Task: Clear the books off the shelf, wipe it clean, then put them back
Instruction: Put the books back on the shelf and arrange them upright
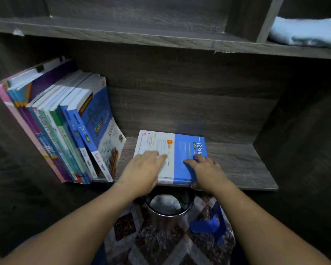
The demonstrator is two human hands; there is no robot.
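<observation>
A row of books point(55, 131) stands at the left end of the shelf point(237, 165), leaning against the left wall, spines outward. Just to its right, apart from the last leaning cover, a blue-and-white flat book point(172, 148) lies near the front edge of the board. The left hand point(141, 169) rests flat on the white half of this book, fingers straight and pressing down. The right hand point(208, 171) grips the near right corner, thumb on the blue cover and the other fingers curled at the edge. To the right, the rest of the shelf board is bare wood.

Below the shelf, between the forearms, sits a dark-rimmed bin point(168, 207) on a patterned rug point(151, 236). At the top right, a pale folded cloth point(304, 31) lies in a compartment of the upper shelf point(122, 33).

This one frame does not settle whether the flat book is coming off or going back. With the cloth put aside and the row already neat, it looks more like the return step. If so, the next move calls for tipping the book upright with the right hand's grip. The left hand would then steady it while it slides left against the row, so that the leaning books are not knocked over.
</observation>
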